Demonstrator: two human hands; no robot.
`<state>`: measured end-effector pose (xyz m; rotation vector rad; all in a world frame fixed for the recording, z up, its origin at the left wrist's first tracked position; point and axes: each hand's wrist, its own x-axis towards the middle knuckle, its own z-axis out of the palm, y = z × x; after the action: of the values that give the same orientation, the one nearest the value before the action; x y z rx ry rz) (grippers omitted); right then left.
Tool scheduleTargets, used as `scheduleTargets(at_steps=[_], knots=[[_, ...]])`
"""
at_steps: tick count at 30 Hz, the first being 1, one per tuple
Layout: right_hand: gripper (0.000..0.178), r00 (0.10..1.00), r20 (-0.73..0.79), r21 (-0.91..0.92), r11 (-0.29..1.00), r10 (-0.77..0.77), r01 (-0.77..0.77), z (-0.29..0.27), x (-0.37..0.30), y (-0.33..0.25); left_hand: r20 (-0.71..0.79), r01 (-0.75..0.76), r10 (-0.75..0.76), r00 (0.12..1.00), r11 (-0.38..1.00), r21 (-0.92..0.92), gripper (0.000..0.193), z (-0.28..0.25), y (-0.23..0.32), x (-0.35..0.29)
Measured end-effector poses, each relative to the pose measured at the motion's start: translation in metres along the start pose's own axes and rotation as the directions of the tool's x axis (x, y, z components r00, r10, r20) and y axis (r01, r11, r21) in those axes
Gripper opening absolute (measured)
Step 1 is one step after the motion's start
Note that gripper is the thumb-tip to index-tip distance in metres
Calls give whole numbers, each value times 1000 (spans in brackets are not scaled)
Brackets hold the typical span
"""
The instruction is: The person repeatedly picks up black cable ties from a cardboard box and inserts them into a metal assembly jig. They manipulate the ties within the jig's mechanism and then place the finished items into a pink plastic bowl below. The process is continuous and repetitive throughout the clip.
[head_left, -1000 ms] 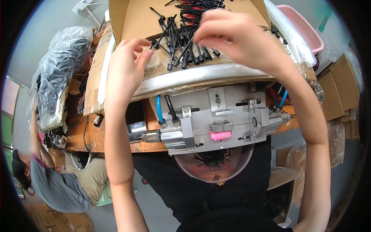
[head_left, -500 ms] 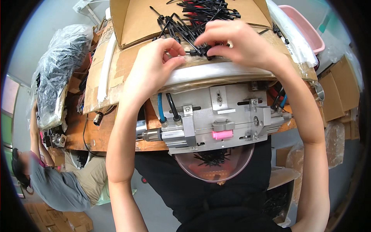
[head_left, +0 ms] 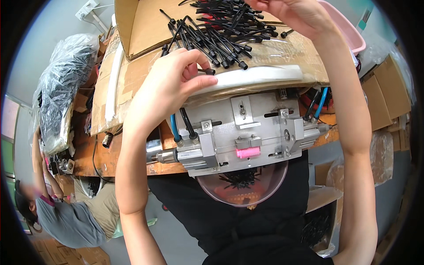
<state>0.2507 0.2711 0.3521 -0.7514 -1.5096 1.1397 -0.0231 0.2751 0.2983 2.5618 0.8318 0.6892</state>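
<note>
My left hand is curled above the front edge of the cardboard, thumb and forefinger apart. A thin black rod-like part with a thicker end sticks out from its bent fingers; the rest is hidden behind the hand. Beyond it lies a loose pile of similar black parts, thick ends mostly toward me. My right hand reaches over the far right of the pile, its fingertips cut off by the upper edge. Below both hands sits a metal fixture with a pink block at its middle.
An open cardboard box holds part of the pile. A white padded strip edges the cardboard. A clear bowl with black parts is under the fixture. At left, a co-worker sits beside a plastic-wrapped bundle.
My right hand has moved up and away from my left hand, to the far side of the pile. My left hand stays almost in place. The view has shifted slightly.
</note>
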Motion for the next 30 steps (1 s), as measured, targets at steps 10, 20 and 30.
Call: scheduleTargets(at_steps=[10, 20, 30], knots=[[28, 971, -51, 307, 921, -234, 239, 0, -72, -15, -221, 29, -179, 959, 835, -550, 19, -18, 20, -46], [27, 951, -224, 196, 946, -215, 260, 8, -102, 4, -239, 25, -16, 971, 999, 35, 70, 122, 99, -154], [28, 911, -271, 45, 942, -309, 333, 6, -111, -2, -105, 82, -57, 993, 964, 254, 71, 151, 102, -149]])
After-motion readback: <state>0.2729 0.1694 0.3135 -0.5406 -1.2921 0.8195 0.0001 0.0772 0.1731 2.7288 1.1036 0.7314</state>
